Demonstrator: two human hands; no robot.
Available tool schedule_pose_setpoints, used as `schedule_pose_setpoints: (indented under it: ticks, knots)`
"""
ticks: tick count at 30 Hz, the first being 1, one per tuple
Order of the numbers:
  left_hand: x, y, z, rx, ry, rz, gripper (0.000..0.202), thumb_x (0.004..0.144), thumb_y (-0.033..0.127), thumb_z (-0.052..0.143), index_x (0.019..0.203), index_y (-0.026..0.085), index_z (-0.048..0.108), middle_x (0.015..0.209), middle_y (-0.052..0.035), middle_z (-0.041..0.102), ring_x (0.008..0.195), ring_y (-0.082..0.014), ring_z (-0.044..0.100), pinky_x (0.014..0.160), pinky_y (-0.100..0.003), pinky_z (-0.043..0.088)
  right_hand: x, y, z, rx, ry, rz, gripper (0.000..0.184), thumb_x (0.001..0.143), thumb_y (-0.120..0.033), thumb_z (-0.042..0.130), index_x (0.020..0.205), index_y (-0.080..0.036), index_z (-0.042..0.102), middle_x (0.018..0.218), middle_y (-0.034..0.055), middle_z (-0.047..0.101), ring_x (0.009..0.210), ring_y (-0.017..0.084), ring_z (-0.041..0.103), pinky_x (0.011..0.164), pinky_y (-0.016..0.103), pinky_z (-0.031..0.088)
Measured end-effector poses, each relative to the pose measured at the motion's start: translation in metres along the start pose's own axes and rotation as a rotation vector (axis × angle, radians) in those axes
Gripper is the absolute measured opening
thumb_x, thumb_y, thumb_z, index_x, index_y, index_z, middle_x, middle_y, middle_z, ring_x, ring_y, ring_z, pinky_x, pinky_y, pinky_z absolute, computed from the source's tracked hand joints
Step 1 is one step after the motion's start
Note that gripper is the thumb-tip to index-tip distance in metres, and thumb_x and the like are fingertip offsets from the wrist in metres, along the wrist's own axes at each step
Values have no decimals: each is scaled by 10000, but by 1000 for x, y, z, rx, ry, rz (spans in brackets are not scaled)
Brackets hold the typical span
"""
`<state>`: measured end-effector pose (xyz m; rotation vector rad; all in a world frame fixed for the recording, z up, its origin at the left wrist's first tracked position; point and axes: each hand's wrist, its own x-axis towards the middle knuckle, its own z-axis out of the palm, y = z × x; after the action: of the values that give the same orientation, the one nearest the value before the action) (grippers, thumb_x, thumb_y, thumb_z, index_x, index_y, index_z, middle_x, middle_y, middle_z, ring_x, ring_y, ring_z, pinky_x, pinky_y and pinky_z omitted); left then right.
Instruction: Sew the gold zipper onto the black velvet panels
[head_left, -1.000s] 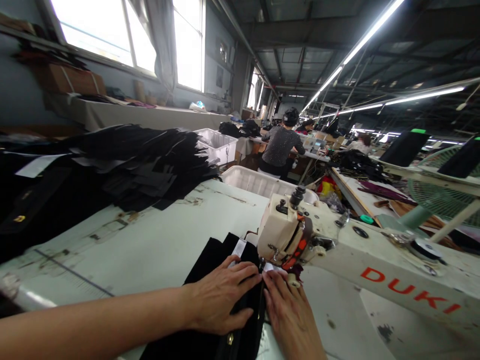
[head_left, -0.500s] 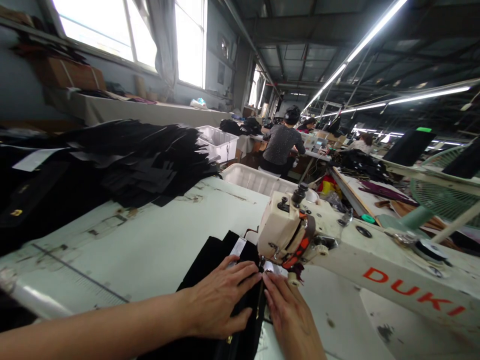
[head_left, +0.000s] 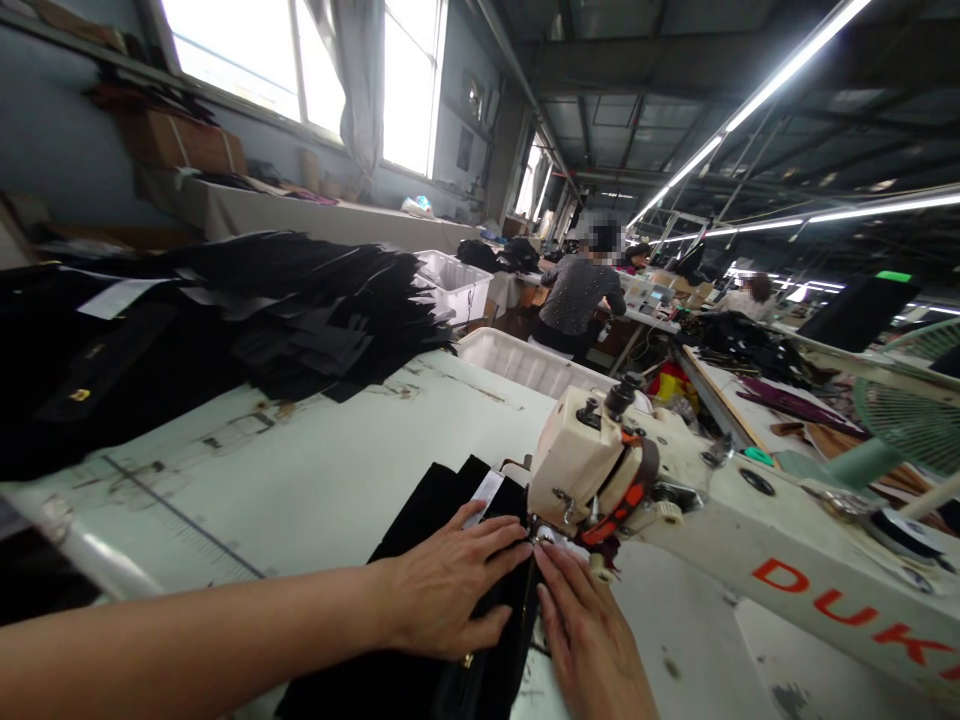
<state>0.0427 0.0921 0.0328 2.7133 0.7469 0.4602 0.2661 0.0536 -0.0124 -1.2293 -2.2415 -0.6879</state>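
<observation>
A piece of black fabric (head_left: 405, 570) lies on the sewing table, its far right part under the head of a sewing machine (head_left: 574, 465). My left hand (head_left: 457, 575) rests flat on it, fingers stretched toward the needle area and thumb apart. Just beyond these fingers shows a white strip (head_left: 487, 490). Below the thumb is a small gold zipper pull (head_left: 467, 660) on the fabric. My right hand (head_left: 585, 620) lies along the fabric's right edge, fingers extended, tips close to the presser foot (head_left: 541, 535). The needle tip is too small to make out.
A large stack of black fabric pieces (head_left: 322, 310) covers the table's far left. Behind the table stand white plastic bins (head_left: 517, 360). Further back a person (head_left: 581, 295) sits at another table. A green fan (head_left: 907, 410) is at the right.
The camera has turned a little left, so the scene sits further right. Both hands stay on the fabric by the presser foot, in almost the same pose.
</observation>
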Motion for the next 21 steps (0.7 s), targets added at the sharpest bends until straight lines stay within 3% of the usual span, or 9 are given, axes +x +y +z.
schedule_pose_setpoints:
  ticks: [5, 9, 11, 14, 16, 17, 19, 21]
  knots:
    - [4, -5, 4, 2, -9, 11, 585, 931, 381, 543, 1451, 142, 421, 1482, -153, 421, 1404, -280, 347, 1201, -500, 134, -5, 0, 4, 86, -67, 82, 344, 976, -210, 390, 1219, -154, 627, 1212, 68, 662, 1052, 220, 660, 870, 369, 597]
    - [1, -1, -5, 13, -91, -14, 578, 971, 361, 499, 1485, 131, 369, 1529, -151, 341, 1449, -274, 245, 1201, -521, 78, -3, -4, -1, 181, -146, 190, 341, 964, -204, 412, 1233, -176, 619, 1251, 77, 634, 1134, 249, 615, 939, 439, 569]
    - [-11, 11, -13, -9, -150, -49, 594, 1005, 420, 448, 1499, 111, 334, 1557, -167, 255, 1466, -296, 159, 1188, -558, 60, -7, -11, -11, 207, -141, 263, 348, 970, -201, 385, 1246, -169, 595, 1278, 95, 607, 1158, 240, 601, 963, 438, 555]
    - [-46, 41, -14, -48, -210, -8, 866, 916, 589, 565, 1538, 101, 213, 1576, -199, 123, 1464, -350, 96, 1164, -608, 60, -26, -30, -35, 218, -51, 373, 355, 969, -173, 338, 1265, -157, 534, 1266, 112, 592, 1139, 195, 610, 960, 375, 555]
    - [-73, 60, -5, -12, -176, 38, 1021, 825, 507, 725, 1555, 122, 123, 1583, -192, 98, 1465, -353, 91, 1163, -608, 39, -47, -46, -51, 236, -10, 355, 350, 948, -147, 356, 1266, -163, 504, 1220, 102, 607, 1121, 166, 615, 941, 309, 555]
    - [-84, 66, 0, 9, -138, 29, 999, 825, 409, 748, 1557, 137, 124, 1586, -179, 119, 1467, -342, 103, 1168, -599, 44, -58, -55, -57, 251, -4, 310, 357, 930, -127, 375, 1265, -163, 494, 1205, 98, 612, 1126, 156, 610, 940, 280, 549]
    - [-98, 70, 9, -21, -78, -17, 755, 905, 221, 641, 1540, 190, 234, 1573, -120, 243, 1459, -284, 204, 1191, -549, 82, -75, -72, -65, 277, 9, 234, 393, 874, -69, 398, 1245, -158, 493, 1202, 102, 609, 1152, 151, 589, 952, 252, 529]
    - [-100, 65, 7, -190, -5, -123, 491, 979, 176, 479, 1463, 238, 417, 1496, -55, 423, 1399, -226, 365, 1202, -469, 175, -82, -90, -68, 279, 21, 222, 463, 794, -25, 397, 1230, -144, 501, 1254, 128, 577, 1204, 186, 553, 980, 300, 516]
